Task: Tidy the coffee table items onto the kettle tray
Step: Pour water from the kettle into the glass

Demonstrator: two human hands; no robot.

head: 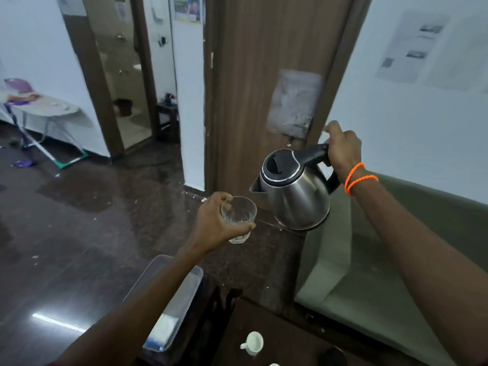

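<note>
My right hand (343, 150) grips the black handle of a steel kettle (295, 196) held in the air, its spout pointing left. To the left of the spout and slightly lower, my left hand (214, 223) holds a clear drinking glass (239, 215), fingers wrapped round it. A clear plastic tray (182, 294) lies below my left forearm, with a white packet in its near end. On the dark table (280, 326) at the bottom stands a small white cup (253, 342).
A grey-green sofa (369, 273) fills the lower right. A brown wooden door (264, 75) stands straight ahead. The dark polished floor (66, 233) spreads to the left, with an ironing board (47, 109) and a mop at the far left.
</note>
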